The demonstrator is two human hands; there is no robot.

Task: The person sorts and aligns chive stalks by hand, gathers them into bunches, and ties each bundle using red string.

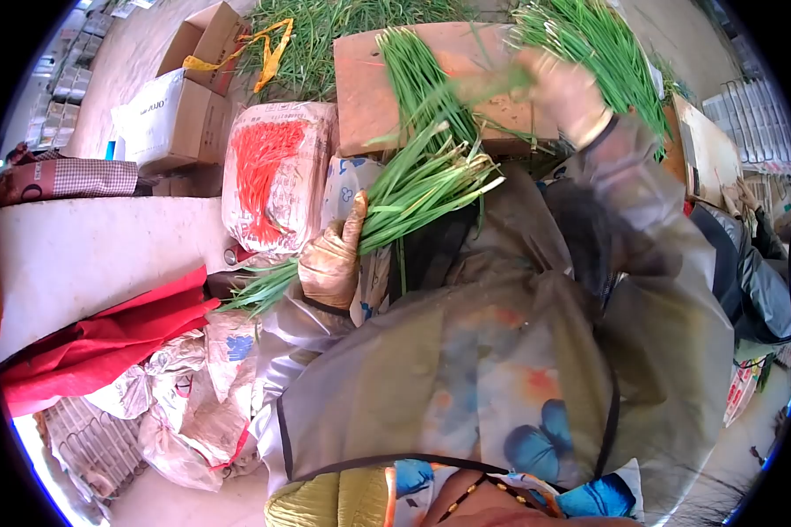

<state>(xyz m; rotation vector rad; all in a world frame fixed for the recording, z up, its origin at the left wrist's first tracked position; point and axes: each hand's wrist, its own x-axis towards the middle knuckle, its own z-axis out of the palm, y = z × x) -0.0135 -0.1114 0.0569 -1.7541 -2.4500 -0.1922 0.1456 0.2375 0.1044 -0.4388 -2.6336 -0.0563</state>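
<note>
Left hand is closed around a bunch of green stalks, thumb pointing up along them, wrist bent over the lap; right hand is raised with its forearm angled upward, fingers curled toward blurred green blades, though motion blur hides how firmly they are gripped.

At the far left, a pale tabletop ends just beside a plastic-wrapped pack topped with red ties, its edge partly covered by red cloth. Left of the hand that holds the bunch, limp leaf tips fan out over the cloth's end; on the other side, thicker, paler cut ends spread unevenly toward the middle of the view.

Beyond the bunch lies a worn reddish-brown board, with a second pile of stalks laid across it, meeting the held ones. Right of that pile, a bare stretch of board reaches to the raised hand. Farther right, a larger heap hangs past the board's right side, close beside the raised hand, white ends up and leaves trailing down.
</note>
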